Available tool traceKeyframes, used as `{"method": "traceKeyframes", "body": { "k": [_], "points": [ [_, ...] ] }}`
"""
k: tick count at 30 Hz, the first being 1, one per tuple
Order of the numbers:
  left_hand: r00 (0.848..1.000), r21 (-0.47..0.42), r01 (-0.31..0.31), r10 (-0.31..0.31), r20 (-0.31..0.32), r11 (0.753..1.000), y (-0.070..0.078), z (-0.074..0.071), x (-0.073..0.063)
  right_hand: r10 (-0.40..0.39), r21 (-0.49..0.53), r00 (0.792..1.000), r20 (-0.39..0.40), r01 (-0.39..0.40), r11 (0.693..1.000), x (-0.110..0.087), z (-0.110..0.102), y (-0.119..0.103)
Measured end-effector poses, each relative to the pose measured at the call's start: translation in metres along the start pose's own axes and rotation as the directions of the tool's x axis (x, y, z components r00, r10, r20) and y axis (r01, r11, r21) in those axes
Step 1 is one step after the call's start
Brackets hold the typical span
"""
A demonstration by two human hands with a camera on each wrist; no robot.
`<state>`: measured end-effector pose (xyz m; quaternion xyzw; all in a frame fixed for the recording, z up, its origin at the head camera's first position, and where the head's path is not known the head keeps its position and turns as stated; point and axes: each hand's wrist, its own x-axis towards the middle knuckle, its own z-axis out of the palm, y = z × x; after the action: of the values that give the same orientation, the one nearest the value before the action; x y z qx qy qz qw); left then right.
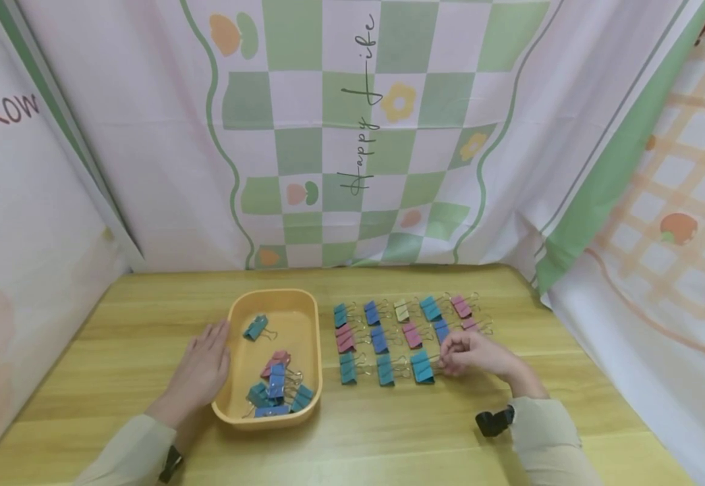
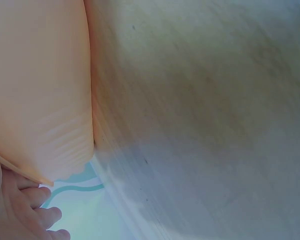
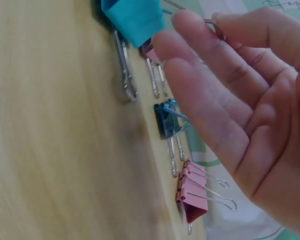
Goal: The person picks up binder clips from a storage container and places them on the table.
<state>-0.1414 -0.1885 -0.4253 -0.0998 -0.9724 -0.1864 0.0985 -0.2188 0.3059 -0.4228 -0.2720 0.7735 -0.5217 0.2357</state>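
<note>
In the head view, my right hand [image 1: 476, 354] pinches a wire handle of a bright turquoise binder clip [image 1: 421, 366] at the right end of the front row. The right wrist view has thumb and index finger on that handle, with the turquoise clip [image 3: 135, 20] at the top. My left hand [image 1: 206, 361] lies against the left side of a yellow tray [image 1: 318, 337], its fingers fairly straight along the wall. Several clips lie inside: a teal clip [image 1: 256, 327] towards the back, and a heap with a blue clip [image 1: 276, 380] nearer the front.
Right of the tray, binder clips stand in three rows on the wooden table [image 1: 382, 439]. Among them are a yellow clip [image 1: 402, 310], a pink clip [image 1: 345, 339] and a teal clip [image 1: 348, 369]. A patterned curtain [image 1: 352, 135] hangs behind the table, with more cloth at both sides.
</note>
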Motion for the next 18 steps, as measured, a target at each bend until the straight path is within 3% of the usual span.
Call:
{"method": "traceKeyframes", "body": {
  "k": [18],
  "points": [
    [1.0, -0.001, -0.002, 0.002, 0.001, 1.0, 0.0011, -0.0011, -0.0006, 0.048, -0.083, 0.989, -0.138, -0.06, 0.995, 0.0014, -0.0006, -0.0053]
  ]
}}
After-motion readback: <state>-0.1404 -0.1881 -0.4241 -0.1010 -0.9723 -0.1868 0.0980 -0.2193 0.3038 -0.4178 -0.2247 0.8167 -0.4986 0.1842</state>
